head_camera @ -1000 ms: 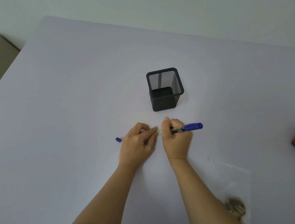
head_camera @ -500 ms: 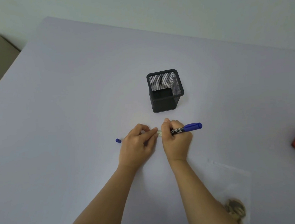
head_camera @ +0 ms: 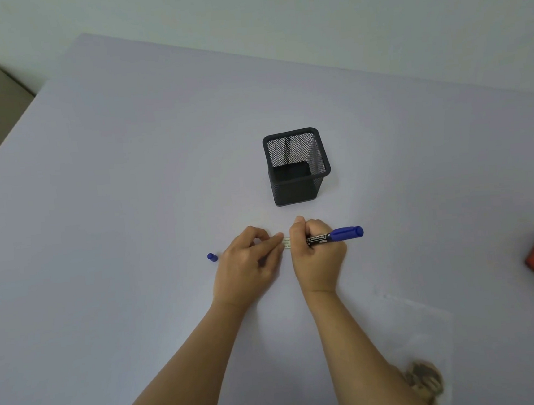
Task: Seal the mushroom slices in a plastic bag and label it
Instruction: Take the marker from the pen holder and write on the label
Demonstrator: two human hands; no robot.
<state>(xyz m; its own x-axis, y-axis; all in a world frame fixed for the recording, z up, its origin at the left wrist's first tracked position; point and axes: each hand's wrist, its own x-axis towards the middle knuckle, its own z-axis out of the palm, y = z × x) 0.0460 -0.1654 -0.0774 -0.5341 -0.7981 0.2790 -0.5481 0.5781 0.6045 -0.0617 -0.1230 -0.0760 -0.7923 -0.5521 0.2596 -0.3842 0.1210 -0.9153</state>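
Nothing has shifted: left hand [head_camera: 248, 265] pins the label [head_camera: 286, 243], right hand [head_camera: 317, 259] grips the marker [head_camera: 336, 235]; the bag [head_camera: 425, 333] lies by my right forearm.

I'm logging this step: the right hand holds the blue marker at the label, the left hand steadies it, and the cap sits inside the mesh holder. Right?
The cap is wrong: in the head view it lies on the table, left of the left hand, not inside the mesh holder. The rest holds.
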